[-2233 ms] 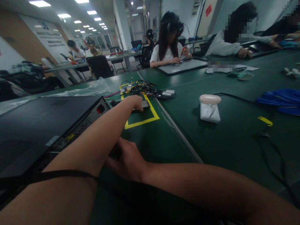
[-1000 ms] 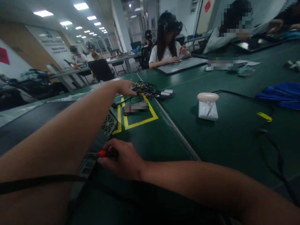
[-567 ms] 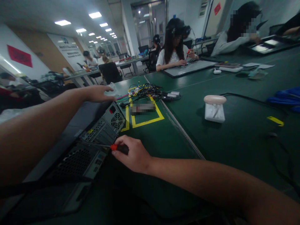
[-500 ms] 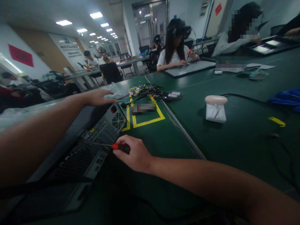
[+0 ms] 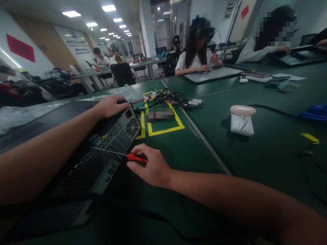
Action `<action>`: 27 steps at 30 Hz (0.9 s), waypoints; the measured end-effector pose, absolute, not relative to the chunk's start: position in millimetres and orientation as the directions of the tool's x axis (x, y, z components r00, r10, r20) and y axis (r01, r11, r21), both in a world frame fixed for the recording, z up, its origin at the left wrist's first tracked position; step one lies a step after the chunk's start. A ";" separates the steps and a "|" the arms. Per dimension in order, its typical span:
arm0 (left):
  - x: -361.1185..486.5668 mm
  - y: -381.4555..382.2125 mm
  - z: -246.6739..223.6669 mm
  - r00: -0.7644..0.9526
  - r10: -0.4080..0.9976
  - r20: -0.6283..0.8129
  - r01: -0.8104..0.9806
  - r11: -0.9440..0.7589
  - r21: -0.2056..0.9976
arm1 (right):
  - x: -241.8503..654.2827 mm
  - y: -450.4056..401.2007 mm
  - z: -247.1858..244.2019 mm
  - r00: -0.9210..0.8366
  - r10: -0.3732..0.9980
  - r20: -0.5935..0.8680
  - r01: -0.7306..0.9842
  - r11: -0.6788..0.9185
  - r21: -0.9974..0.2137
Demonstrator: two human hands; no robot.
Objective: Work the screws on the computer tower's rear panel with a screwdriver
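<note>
Withdrawn from the cables (image 5: 166, 96), the left hand (image 5: 113, 106) spreads over the case (image 5: 116, 141) (forearm (image 5: 53, 149) hiding some); right hand (image 5: 151, 166) grips a screwdriver (image 5: 133, 156).

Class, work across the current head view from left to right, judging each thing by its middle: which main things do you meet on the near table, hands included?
Computer case → left hand → orange screwdriver handle → right hand → white box with pinkish top → yellow strip.
</note>
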State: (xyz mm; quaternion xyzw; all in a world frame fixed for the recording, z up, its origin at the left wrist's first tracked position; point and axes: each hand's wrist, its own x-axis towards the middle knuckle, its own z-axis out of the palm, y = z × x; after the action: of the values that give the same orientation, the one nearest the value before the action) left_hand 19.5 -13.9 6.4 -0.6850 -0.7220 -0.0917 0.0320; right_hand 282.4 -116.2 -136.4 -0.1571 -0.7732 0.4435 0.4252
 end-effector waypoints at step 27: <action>25.6 -19.0 9.9 -0.047 0.980 0.193 0.992 0.022 0.128 | 282.3 -114.8 -135.5 -0.581 0.636 0.508 -0.107 0.559 -0.822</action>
State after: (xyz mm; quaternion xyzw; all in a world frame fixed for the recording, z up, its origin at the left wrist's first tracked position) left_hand 25.6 -19.0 9.9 -0.6899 -0.7145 -0.1137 0.0254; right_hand 282.3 -114.8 -135.5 -0.1707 -0.7740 0.4374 0.4248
